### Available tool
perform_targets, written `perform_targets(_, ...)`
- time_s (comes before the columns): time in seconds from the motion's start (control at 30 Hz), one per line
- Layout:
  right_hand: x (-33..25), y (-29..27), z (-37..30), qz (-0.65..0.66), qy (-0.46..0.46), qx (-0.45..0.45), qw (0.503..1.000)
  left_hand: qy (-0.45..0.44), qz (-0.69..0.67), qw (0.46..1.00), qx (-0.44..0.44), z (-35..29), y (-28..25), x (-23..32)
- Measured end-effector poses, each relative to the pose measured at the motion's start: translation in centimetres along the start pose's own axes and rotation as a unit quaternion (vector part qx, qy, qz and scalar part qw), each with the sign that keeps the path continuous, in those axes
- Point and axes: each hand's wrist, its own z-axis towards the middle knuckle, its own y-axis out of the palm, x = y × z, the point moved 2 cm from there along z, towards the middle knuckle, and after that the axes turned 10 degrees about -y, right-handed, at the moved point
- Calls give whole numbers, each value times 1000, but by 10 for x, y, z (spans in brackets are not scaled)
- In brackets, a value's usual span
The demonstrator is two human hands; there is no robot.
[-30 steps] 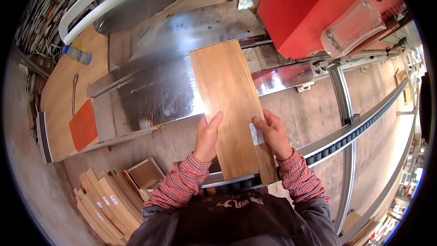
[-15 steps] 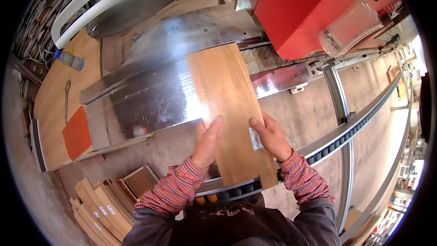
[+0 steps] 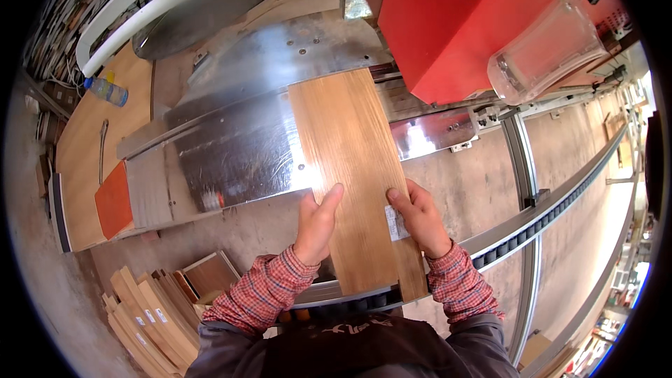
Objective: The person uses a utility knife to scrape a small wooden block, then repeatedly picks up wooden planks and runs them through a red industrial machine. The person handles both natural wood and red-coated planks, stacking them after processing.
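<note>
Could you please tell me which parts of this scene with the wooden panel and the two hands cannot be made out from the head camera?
- Near end of the wooden panel: covered by the person's own clothing at the lower edge.
- Panel's underside and edges beneath the left hand and right hand: hidden by the hands.
- Small white label on the panel: too small, half under the right thumb.
- Red machine housing: cut off by the top rim.

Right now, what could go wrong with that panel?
1. Both hands, left and right, sit on the panel as it points at the red machine housing; fingers could follow it in.
2. The panel's near end overhangs the rail; it may tip.
</note>
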Motion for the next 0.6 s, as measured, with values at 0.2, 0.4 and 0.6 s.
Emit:
perform_targets(0.2,-2,-3,-1,6,13,-10,1000,-10,7,1000,-7,-1,3,3)
perform_targets(0.4,-5,-3,3,22,19,-10,1000,0,15,1000,-12,6,1,-2)
perform_targets(0.6,-20,0,6,-37,9,-31,999,-13,8,1000,-18,5,9,0)
